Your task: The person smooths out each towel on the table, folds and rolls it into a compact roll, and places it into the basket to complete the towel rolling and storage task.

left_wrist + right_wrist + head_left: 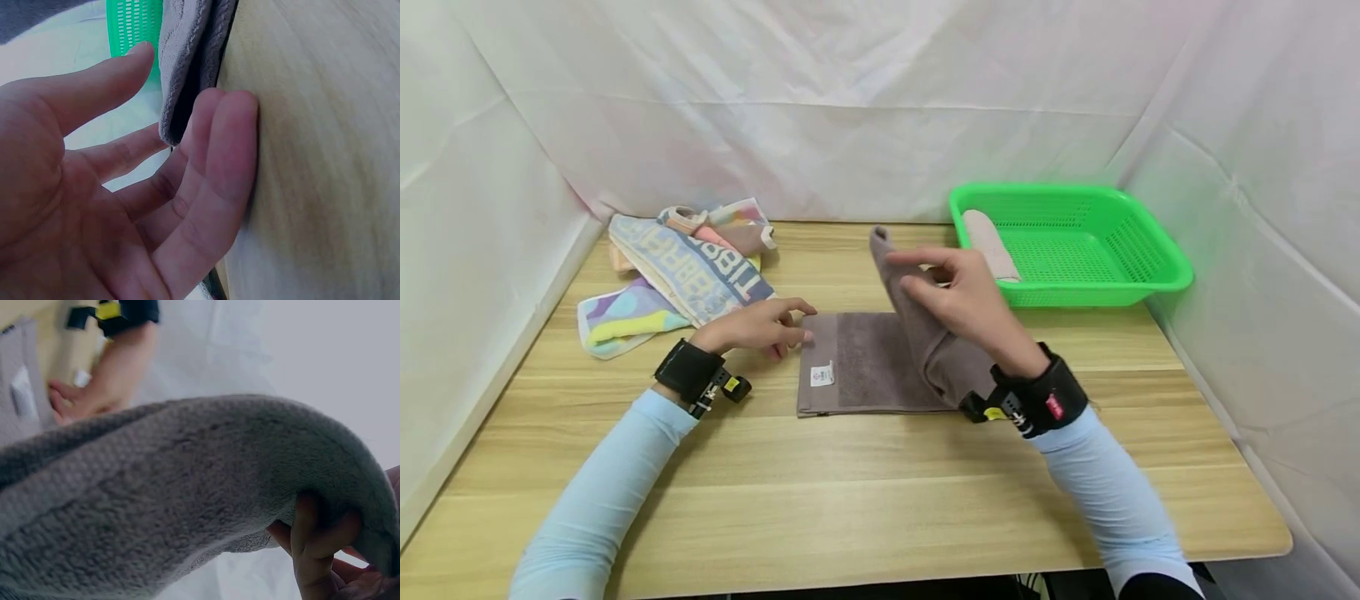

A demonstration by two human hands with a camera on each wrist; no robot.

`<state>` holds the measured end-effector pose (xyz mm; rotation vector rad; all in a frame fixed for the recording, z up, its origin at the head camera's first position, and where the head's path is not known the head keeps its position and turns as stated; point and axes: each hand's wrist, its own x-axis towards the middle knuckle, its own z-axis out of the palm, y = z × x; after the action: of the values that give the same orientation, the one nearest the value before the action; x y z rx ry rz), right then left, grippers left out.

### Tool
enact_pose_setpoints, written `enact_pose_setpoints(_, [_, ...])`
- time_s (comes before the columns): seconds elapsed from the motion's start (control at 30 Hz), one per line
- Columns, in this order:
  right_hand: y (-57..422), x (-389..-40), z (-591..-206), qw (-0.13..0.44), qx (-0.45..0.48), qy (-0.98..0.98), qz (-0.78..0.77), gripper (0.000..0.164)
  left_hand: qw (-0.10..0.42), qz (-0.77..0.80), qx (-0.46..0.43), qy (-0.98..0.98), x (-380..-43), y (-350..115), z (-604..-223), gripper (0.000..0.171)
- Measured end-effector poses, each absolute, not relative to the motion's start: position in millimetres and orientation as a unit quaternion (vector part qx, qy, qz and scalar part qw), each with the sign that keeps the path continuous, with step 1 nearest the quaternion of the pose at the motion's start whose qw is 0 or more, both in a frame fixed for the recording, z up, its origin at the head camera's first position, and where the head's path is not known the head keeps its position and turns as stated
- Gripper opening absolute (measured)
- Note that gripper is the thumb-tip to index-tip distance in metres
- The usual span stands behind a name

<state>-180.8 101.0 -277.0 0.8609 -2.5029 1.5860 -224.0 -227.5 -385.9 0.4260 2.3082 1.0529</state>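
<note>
So I'm standing here watching this, and the grey-brown towel (872,358) is basically stretched out sideways between the two hands, long axis running from one to the other. The right hand (962,296) has the raised end (883,242) pinched, thumb against fingers, and that bit stands up off the table (880,500) and leans over toward the left hand (760,325). To me that's the thing to look at: the flat stretch lies left of the right hand and lower down, so the lifted part hangs over its own flat half. The other end, with the little white label (822,375), is right at the left hand's fingertips, way closer to that hand than to the right one. The left hand isn't gripping anything as far as I can see: thumb well away from loosely bent fingers, tips at the towel's far corner. Can't tell how hard they press, if at all. Just past the right hand and off to its right there's a green basket (1082,296) with a rolled towel (991,246) inside, and beyond the left hand sits a messy pile of towels (700,267).
</note>
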Motion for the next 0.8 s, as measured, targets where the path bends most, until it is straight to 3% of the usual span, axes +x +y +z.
enact_pose_setpoints(0.33, [39, -184, -333, -0.049, 0.303, -0.85, 0.428, 0.039, 0.28, 0.404, 0.17, 0.854, -227, -229, -390, 0.05])
enact_pose_setpoints(0.57, [17, -181, -374, -0.055, 0.325, -0.855, 0.4, 0.044, 0.281, 0.393, 0.169, 0.859, -225, -226, -388, 0.054])
enact_pose_setpoints(0.7, [11, -177, -385, -0.081, 0.338, -0.849, 0.397, 0.049, 0.277, 0.411, 0.163, 0.853, -225, -226, -388, 0.039])
enact_pose_setpoints(0.8, [9, -176, -391, -0.103, 0.35, -0.843, 0.394, 0.051, 0.265, 0.43, 0.151, 0.85, -225, -226, -386, 0.039])
